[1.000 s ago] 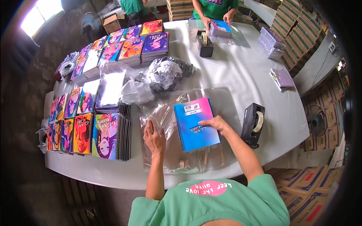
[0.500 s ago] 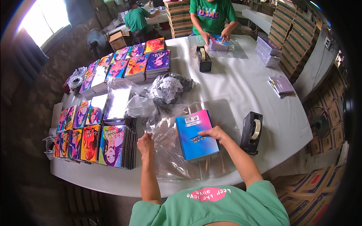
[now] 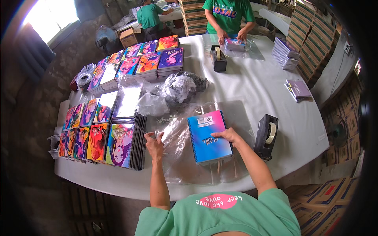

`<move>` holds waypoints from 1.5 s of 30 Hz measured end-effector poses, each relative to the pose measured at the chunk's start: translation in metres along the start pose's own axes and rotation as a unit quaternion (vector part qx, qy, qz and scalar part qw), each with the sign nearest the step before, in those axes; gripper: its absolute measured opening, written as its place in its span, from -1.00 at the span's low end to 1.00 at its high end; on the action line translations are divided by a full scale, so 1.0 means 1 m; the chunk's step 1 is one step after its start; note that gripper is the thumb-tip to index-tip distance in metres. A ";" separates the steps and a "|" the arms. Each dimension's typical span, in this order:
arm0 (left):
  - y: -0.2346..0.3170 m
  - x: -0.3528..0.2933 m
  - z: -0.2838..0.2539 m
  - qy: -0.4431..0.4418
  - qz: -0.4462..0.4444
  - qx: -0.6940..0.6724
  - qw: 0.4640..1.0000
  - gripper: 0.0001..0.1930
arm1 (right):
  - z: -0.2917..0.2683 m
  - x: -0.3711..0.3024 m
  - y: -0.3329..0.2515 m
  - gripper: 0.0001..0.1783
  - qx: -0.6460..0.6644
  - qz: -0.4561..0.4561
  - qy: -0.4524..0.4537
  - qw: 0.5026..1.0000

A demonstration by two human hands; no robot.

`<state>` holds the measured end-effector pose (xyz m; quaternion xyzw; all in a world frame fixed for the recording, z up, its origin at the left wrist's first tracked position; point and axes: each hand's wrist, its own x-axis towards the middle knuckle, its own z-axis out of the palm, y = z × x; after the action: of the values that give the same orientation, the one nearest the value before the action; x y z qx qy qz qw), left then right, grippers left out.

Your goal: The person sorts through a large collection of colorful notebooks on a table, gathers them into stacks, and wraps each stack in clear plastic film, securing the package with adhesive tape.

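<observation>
My right hand (image 3: 228, 135) grips the right edge of a blue and pink spiral notebook (image 3: 210, 137), thumb on top and the other fingers hidden beneath. The notebook lies over a large clear plastic sheet or bag (image 3: 177, 157) spread on the table; I cannot tell whether it is one layer or more. My left hand (image 3: 154, 146) is raised beside the plastic's left edge, thumb and index finger apart, nothing visible between them. Just left of it stand stacks of spiral notebooks (image 3: 120, 143) with colourful illustrated covers.
A black tape dispenser (image 3: 266, 137) stands right of my right hand, another (image 3: 218, 59) farther back. Crumpled plastic (image 3: 181, 88) lies mid-table, by more notebook stacks (image 3: 147, 63). Across the white table (image 3: 252, 86), a co-worker's hands (image 3: 232, 36) handle a wrapped stack. Purple notebooks (image 3: 298, 89) lie right.
My left finger and thumb, pinched together at the plastic's edge before, have come apart. My right hand keeps its hold on the notebook. The whole view has shifted slightly.
</observation>
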<state>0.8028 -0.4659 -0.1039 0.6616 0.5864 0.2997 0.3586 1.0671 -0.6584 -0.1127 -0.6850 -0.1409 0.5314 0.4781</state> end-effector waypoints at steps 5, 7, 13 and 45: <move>0.024 -0.016 -0.021 -0.202 0.063 -0.066 0.975 -0.44 | -0.002 0.005 0.003 -0.43 -0.001 0.004 0.002 1.000; -0.009 0.012 -0.019 -0.208 0.115 -0.075 0.968 -0.54 | 0.002 0.003 -0.003 -0.44 -0.016 0.008 0.001 1.000; -0.002 0.024 -0.029 -0.272 0.148 0.073 0.948 -0.55 | 0.001 0.007 -0.002 -0.47 0.039 0.007 -0.021 0.999; 0.092 -0.042 0.046 -0.469 0.137 -0.167 0.856 0.19 | 0.026 -0.003 -0.004 -0.43 0.094 0.011 0.049 0.994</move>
<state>0.8867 -0.5181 -0.0524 0.7275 0.1927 0.0934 0.6519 1.0452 -0.6454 -0.1069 -0.6638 -0.0588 0.5133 0.5408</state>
